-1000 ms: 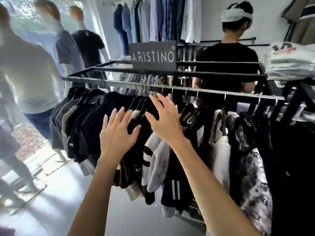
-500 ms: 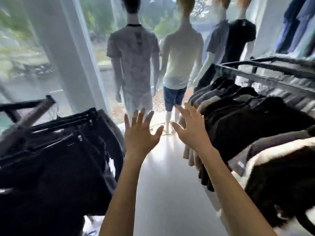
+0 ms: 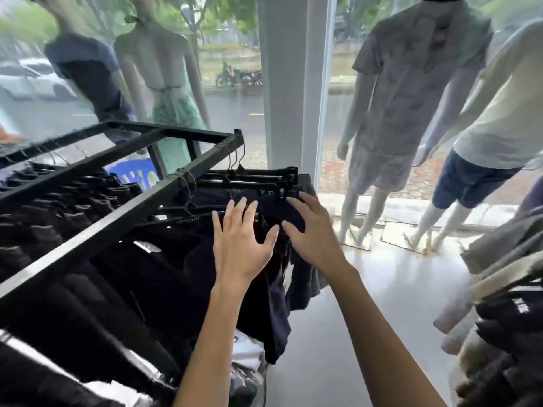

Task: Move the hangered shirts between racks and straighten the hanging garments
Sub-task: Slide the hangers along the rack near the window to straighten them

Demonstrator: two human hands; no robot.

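Both hands, left (image 3: 239,245) and right (image 3: 313,230), spread wide, empty, over dark garments (image 3: 273,292) below the rack rail (image 3: 123,221); soft, light cloth, so take the stiff clip hangers (image 3: 252,180)

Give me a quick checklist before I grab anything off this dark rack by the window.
1. Left hand free: ok, fingers spread, holding nothing.
2. Right hand free: ok, fingers spread over the dark garments, no grip yet.
3. Clip hangers hooked on the black rack: ok, hooks sit over the bar.
4. Which hanger belongs to the garment under the hands: cannot tell, dark fabric overlaps.
5. Garments hanging straight: not ok, the end ones look bunched and uneven.
6. Floor beside the rack free to step: ok, mannequins stand back by the window.
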